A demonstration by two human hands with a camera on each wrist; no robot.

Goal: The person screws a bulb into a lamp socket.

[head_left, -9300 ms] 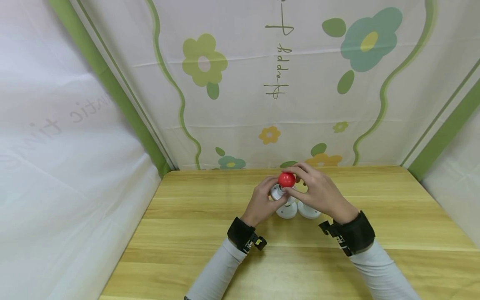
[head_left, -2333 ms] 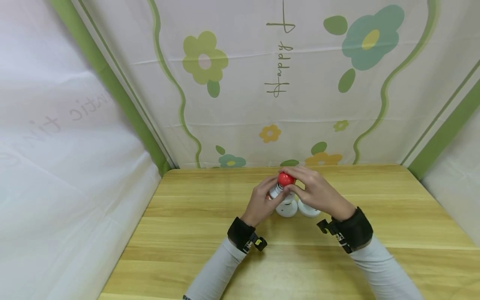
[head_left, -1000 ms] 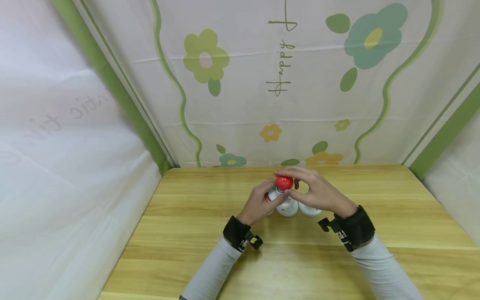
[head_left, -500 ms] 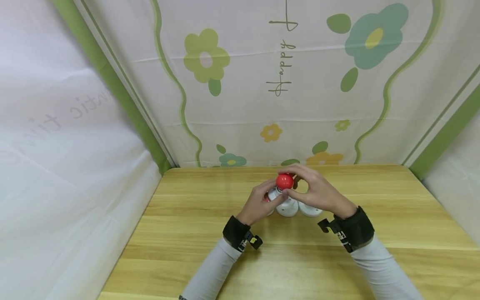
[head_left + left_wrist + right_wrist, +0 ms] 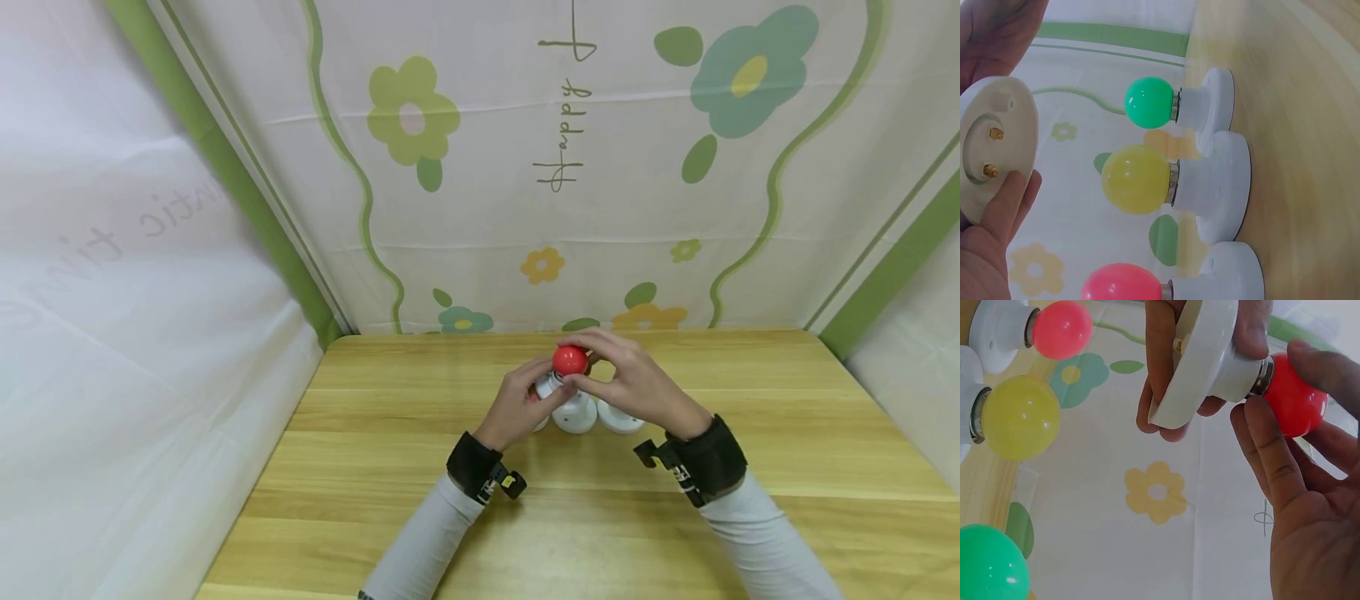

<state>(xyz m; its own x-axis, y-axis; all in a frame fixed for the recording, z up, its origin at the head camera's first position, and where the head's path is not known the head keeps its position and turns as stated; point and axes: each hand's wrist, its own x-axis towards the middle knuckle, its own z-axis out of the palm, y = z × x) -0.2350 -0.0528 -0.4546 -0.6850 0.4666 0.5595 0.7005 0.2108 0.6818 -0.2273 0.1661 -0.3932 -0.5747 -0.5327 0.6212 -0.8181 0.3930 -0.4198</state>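
Note:
My left hand (image 5: 517,407) grips a white lamp holder (image 5: 1200,369) by its round base, raised above the table. In the left wrist view, two brass screws show on the underside of the held lamp holder (image 5: 1013,112). A red light bulb (image 5: 570,361) sits in the socket, tilted, with a strip of its metal cap showing in the right wrist view. The fingers and thumb of my right hand (image 5: 637,379) are around the red glass. Below the hands, more white holders stand on the table with a green bulb (image 5: 1147,103), a yellow bulb (image 5: 1135,180) and a pinkish-red bulb (image 5: 1121,284).
The standing holders form a close row on the wooden table (image 5: 585,533), partly hidden behind my hands in the head view. A white curtain (image 5: 487,200) with flower prints hangs at the table's back edge, and white fabric (image 5: 150,375) borders the left side.
The right hand's fingers have shifted around the red bulb, spreading and drawing in again. Both hands and the held lamp holder have moved only slightly.

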